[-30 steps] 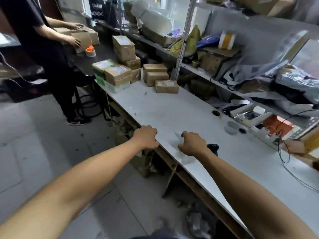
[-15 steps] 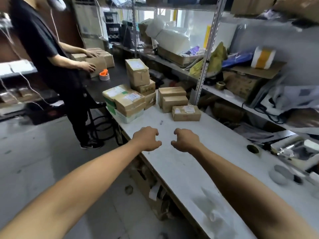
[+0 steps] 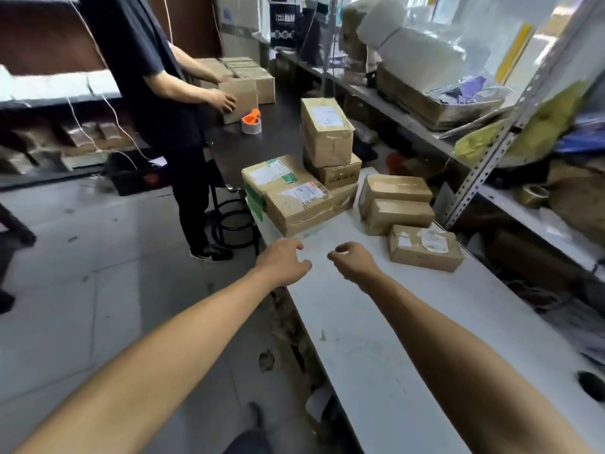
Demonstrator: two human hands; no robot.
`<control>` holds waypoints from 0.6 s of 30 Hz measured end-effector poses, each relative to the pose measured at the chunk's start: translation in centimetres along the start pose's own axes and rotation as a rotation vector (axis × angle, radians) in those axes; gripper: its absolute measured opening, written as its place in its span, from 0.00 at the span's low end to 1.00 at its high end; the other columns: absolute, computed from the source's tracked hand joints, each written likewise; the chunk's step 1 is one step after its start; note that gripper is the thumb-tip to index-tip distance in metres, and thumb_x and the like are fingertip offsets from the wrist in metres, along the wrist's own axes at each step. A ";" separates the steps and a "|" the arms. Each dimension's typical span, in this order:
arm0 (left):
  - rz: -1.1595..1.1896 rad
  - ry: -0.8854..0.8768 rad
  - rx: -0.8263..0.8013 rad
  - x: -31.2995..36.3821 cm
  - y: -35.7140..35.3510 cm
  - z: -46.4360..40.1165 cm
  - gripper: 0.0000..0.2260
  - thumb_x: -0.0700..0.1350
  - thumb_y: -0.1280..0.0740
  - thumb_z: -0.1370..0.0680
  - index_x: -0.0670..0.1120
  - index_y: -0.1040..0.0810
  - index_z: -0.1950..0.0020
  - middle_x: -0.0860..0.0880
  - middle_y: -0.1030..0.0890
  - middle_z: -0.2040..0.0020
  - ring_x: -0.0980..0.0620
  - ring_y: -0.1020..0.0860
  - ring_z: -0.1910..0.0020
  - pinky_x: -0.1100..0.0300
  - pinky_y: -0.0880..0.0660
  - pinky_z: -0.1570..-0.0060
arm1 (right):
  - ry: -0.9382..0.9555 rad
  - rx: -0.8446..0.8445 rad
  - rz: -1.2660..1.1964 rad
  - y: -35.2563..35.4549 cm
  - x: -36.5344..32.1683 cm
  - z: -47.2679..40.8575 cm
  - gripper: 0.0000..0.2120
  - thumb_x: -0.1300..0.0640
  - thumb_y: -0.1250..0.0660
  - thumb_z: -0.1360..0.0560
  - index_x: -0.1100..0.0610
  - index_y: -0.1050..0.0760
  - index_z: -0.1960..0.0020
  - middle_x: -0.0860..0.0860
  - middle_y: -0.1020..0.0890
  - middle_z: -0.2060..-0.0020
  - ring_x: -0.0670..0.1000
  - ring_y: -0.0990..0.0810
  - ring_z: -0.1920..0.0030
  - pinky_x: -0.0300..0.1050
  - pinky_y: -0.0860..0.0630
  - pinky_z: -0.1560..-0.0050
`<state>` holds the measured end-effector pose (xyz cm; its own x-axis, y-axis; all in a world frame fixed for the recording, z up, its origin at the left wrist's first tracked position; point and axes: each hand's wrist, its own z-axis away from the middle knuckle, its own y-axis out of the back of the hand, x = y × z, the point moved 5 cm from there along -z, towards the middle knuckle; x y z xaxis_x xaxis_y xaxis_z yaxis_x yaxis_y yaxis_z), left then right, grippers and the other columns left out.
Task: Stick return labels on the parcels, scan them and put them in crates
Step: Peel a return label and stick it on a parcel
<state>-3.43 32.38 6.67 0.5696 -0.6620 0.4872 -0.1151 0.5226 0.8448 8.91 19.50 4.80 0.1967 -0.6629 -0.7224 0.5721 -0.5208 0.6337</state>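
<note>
Ahead, both bare arms are reaching out over the white table point(image 3: 376, 355), near its left edge, toward the stacked parcels at its far end. The left hand point(image 3: 284, 261) is hovering just over the table's left edge with its fingers loosely curled and holding nothing; the right hand point(image 3: 354, 261) is hanging beside it, apart from it, fingers also loosely bent and empty. Neither hand is touching a parcel.

Just beyond the hands, a labelled parcel point(image 3: 299, 206) is sitting at the far-left corner of the table, lying on a larger green-printed box point(image 3: 262, 178) that is reaching past the table's end. Behind these a tall taped parcel point(image 3: 325, 131) is standing on a flatter box point(image 3: 337, 173). Toward the right edge, two plain brown parcels point(image 3: 397, 201) are lying one against the other, and nearer the hands a small parcel with white labels point(image 3: 425, 248) is resting close to the right edge, well apart from the right hand.

Beyond the white table a dark table point(image 3: 271, 142) is carrying a roll of tape with an orange dispenser point(image 3: 251, 122). A second person in dark clothes point(image 3: 157, 93) is standing at its left edge, with a hand resting on a cardboard box point(image 3: 240, 99), and more boxes are lying behind that one. Along the right, metal shelving point(image 3: 484, 165) is holding bags, boxes and a tape roll point(image 3: 532, 195).
</note>
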 end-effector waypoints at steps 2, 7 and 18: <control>0.025 0.028 0.002 -1.4 0.4 -2.4 0.26 0.56 0.34 0.22 0.51 0.32 0.25 0.49 0.30 0.26 0.46 0.29 0.30 0.49 0.27 0.35 | -0.080 -0.038 -0.148 -1.6 -0.3 -2.3 0.17 0.52 0.33 0.21 0.63 0.22 0.38 0.59 0.17 0.50 0.56 0.18 0.52 0.54 0.19 0.47; 0.110 0.064 0.058 -4.2 1.7 -9.7 0.24 0.55 0.32 0.23 0.49 0.29 0.30 0.48 0.26 0.35 0.45 0.25 0.38 0.49 0.24 0.42 | -0.273 -0.118 -0.495 -5.1 -2.4 -8.2 0.26 0.46 0.35 0.18 0.65 0.30 0.31 0.61 0.21 0.47 0.56 0.18 0.52 0.47 0.18 0.53; 0.289 0.057 0.107 -7.6 2.1 -16.9 0.13 0.54 0.33 0.21 0.52 0.31 0.41 0.50 0.31 0.42 0.49 0.25 0.45 0.55 0.27 0.46 | -0.465 -0.129 -0.754 -9.8 -5.0 -16.3 0.39 0.40 0.29 0.24 0.48 0.48 0.22 0.60 0.23 0.37 0.56 0.16 0.51 0.48 0.17 0.60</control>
<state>5.79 47.60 0.93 0.5453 -0.4615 0.6998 -0.3618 0.6235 0.6931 15.30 36.69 -2.34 -0.5948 -0.3342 -0.7311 0.5088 -0.8606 -0.0205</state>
